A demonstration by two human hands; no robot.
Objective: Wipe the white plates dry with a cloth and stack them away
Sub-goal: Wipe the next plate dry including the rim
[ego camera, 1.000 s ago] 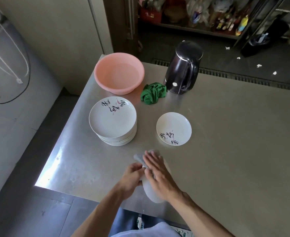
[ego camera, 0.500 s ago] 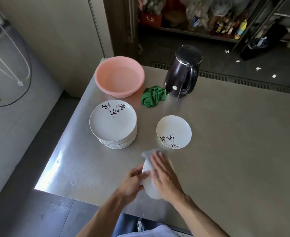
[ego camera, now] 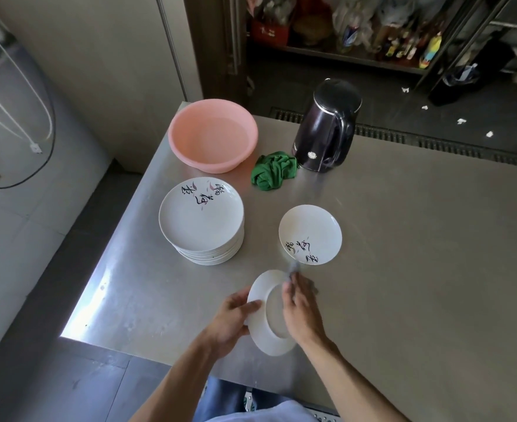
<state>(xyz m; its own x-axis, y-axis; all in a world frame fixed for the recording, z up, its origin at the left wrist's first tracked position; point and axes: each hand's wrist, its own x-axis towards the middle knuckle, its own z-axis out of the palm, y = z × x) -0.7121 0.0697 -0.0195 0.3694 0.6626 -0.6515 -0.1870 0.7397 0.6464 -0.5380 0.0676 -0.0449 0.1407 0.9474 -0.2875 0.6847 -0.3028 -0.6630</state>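
Head view, looking down on a steel desk (ego camera: 403, 269).

At 6 o'clock, close to the desk's near edge, both hands hold one white plate (ego camera: 270, 324) off the surface. It is tipped up on edge. Its underside and foot ring face the camera, and its long axis runs roughly from 12 to 6 o'clock.

The left hand (ego camera: 232, 321) grips the plate's rim at 9 o'clock, with the thumb over the edge. The right hand (ego camera: 302, 312) lies across the plate at 3 o'clock, fingers pointing to 12. A grey cloth (ego camera: 294, 268) shows as a blur past the fingertips. I cannot tell whether this hand pinches the cloth or only presses it flat.

A tall stack (ego camera: 201, 214) of white plates stands at 10 o'clock from the hands. A single plate (ego camera: 310, 234) lies face up at 1 o'clock, just beyond the right fingertips and nearer than the stack. It is probably the start of the dried pile, so the held plate would need turning face up and a short reach towards 1 o'clock.

At 12 o'clock, further back, stand a pink basin (ego camera: 213, 134), a green rag (ego camera: 274, 170) and a dark kettle (ego camera: 327, 126).
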